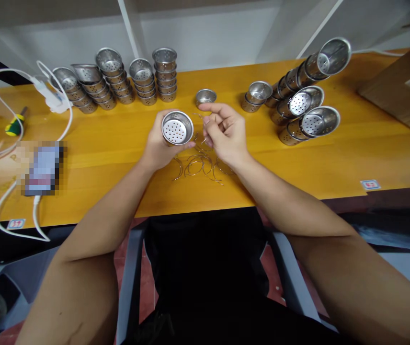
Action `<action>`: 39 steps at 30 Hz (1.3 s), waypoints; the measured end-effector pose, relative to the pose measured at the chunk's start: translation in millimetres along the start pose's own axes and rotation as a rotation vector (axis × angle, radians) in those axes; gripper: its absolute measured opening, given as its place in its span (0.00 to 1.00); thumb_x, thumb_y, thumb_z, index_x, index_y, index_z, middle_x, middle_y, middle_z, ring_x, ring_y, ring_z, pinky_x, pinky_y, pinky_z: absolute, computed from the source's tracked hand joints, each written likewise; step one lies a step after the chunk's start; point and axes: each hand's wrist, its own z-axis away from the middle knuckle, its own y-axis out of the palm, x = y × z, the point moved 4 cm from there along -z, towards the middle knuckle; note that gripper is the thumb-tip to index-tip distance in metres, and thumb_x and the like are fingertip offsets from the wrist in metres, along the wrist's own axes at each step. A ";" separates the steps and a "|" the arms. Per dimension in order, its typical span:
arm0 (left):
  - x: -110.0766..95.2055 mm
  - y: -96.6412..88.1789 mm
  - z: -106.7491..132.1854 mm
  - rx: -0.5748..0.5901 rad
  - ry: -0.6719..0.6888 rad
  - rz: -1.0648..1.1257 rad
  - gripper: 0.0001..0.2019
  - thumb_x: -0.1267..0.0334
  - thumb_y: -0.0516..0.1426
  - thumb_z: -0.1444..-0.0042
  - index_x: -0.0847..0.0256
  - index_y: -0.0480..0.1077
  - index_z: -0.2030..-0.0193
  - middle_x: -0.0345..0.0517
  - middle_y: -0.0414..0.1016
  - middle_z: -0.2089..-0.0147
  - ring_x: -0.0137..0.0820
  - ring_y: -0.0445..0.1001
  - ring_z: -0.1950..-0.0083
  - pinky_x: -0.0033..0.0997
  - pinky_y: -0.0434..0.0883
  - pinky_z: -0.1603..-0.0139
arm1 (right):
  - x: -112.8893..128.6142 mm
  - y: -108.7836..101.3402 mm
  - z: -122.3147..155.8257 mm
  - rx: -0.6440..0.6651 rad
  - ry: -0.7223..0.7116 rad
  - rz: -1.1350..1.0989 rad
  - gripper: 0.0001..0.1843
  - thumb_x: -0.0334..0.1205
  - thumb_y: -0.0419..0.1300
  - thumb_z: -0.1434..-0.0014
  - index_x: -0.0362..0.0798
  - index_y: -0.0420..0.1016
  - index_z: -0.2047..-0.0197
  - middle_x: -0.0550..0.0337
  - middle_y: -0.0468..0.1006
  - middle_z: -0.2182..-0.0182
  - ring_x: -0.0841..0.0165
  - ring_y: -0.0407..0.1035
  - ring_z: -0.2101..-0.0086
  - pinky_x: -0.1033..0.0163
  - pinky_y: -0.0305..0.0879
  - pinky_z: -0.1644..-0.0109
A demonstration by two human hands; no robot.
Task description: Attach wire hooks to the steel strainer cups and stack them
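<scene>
My left hand point(157, 146) is wrapped round a perforated metal cup point(177, 128), whose mouth faces me and shows the holes in its bottom. Just to the right, my right hand point(227, 132) pinches a thin curved wire point(204, 140) between thumb and fingers, apart from the cup. Much of that wire is hidden by the fingers. Beneath both hands, several loose bent wires point(198, 166) lie in a tangle on the tabletop point(169, 194). A single metal cup point(205, 96) stands just beyond my right hand.
Stacks of perforated cups point(142, 79) line the back left. More stacks point(309, 112) lean at the right, beside a short stack point(257, 95). A cardboard box point(402, 91) sits far right. At left are a phone point(43, 167), a white cable point(70, 120) and a screwdriver point(14, 125).
</scene>
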 end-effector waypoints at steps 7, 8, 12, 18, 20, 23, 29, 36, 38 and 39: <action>-1.2 4.4 -1.8 0.055 0.014 0.049 0.59 0.19 0.85 0.42 0.38 0.64 0.17 0.50 0.85 0.29 0.52 0.92 0.33 0.66 0.95 0.32 | 12.4 5.3 6.9 0.036 -0.054 0.044 0.37 0.82 0.65 0.15 0.63 0.81 0.24 0.58 0.79 0.60 0.56 0.75 0.65 0.48 0.85 0.59; -5.1 4.8 -2.5 0.062 0.048 0.067 0.56 0.20 0.84 0.41 0.36 0.64 0.18 0.48 0.86 0.31 0.50 0.92 0.35 0.65 0.96 0.36 | 11.9 5.7 5.9 0.045 -0.049 0.063 0.37 0.83 0.64 0.15 0.63 0.82 0.25 0.57 0.79 0.59 0.56 0.75 0.65 0.48 0.84 0.59; -15.1 4.6 -3.4 0.073 0.099 0.078 0.51 0.22 0.82 0.35 0.36 0.65 0.18 0.49 0.88 0.31 0.50 0.93 0.36 0.65 0.96 0.38 | 11.0 3.7 1.4 0.061 -0.055 0.106 0.37 0.86 0.61 0.16 0.61 0.84 0.36 0.56 0.77 0.60 0.56 0.72 0.65 0.48 0.82 0.58; -12.5 1.4 -2.1 0.087 0.061 0.047 0.54 0.23 0.85 0.38 0.40 0.66 0.18 0.50 0.88 0.32 0.51 0.94 0.37 0.62 0.94 0.36 | 6.5 2.3 0.1 0.140 -0.047 0.189 0.36 0.83 0.63 0.15 0.62 0.83 0.30 0.63 0.67 0.67 0.55 0.68 0.66 0.46 0.83 0.54; -10.4 0.5 -3.4 0.088 0.066 0.060 0.54 0.23 0.85 0.38 0.39 0.66 0.19 0.49 0.88 0.32 0.50 0.94 0.37 0.61 0.94 0.36 | 5.6 1.6 -0.4 0.158 -0.068 0.223 0.32 0.77 0.62 0.12 0.60 0.84 0.30 0.64 0.66 0.68 0.55 0.67 0.67 0.45 0.84 0.53; -9.3 0.9 -5.3 0.100 0.079 0.073 0.56 0.25 0.88 0.43 0.37 0.66 0.19 0.47 0.88 0.32 0.50 0.94 0.38 0.61 0.95 0.39 | 6.2 -0.9 -1.2 0.179 -0.095 0.305 0.26 0.70 0.61 0.09 0.58 0.85 0.34 0.63 0.70 0.68 0.56 0.69 0.66 0.43 0.85 0.48; -11.8 4.6 0.0 0.141 -0.016 0.058 0.55 0.18 0.83 0.41 0.46 0.71 0.21 0.51 0.88 0.32 0.53 0.94 0.33 0.62 0.94 0.32 | 9.9 -8.0 -1.3 0.127 -0.118 0.319 0.23 0.68 0.65 0.10 0.58 0.86 0.36 0.62 0.70 0.65 0.55 0.70 0.65 0.42 0.86 0.47; -10.7 3.2 0.2 0.143 0.066 0.074 0.54 0.19 0.83 0.39 0.42 0.68 0.19 0.50 0.87 0.31 0.49 0.92 0.36 0.59 0.95 0.36 | 3.3 -4.3 -1.4 0.137 -0.194 0.209 0.22 0.68 0.70 0.10 0.57 0.86 0.39 0.65 0.68 0.69 0.61 0.66 0.69 0.52 0.81 0.57; -12.6 3.5 -0.6 0.146 0.061 0.068 0.55 0.19 0.83 0.40 0.44 0.69 0.20 0.51 0.86 0.32 0.50 0.92 0.36 0.60 0.94 0.35 | 1.8 -2.6 -1.9 0.158 -0.259 0.196 0.22 0.66 0.71 0.10 0.55 0.87 0.40 0.67 0.67 0.70 0.64 0.63 0.71 0.55 0.74 0.62; -13.7 3.7 -0.8 0.146 0.051 0.061 0.55 0.19 0.83 0.40 0.45 0.69 0.21 0.51 0.86 0.32 0.50 0.92 0.35 0.60 0.94 0.33 | 1.1 -2.1 -2.2 0.165 -0.285 0.194 0.22 0.65 0.71 0.10 0.55 0.87 0.41 0.68 0.67 0.71 0.65 0.62 0.71 0.56 0.70 0.63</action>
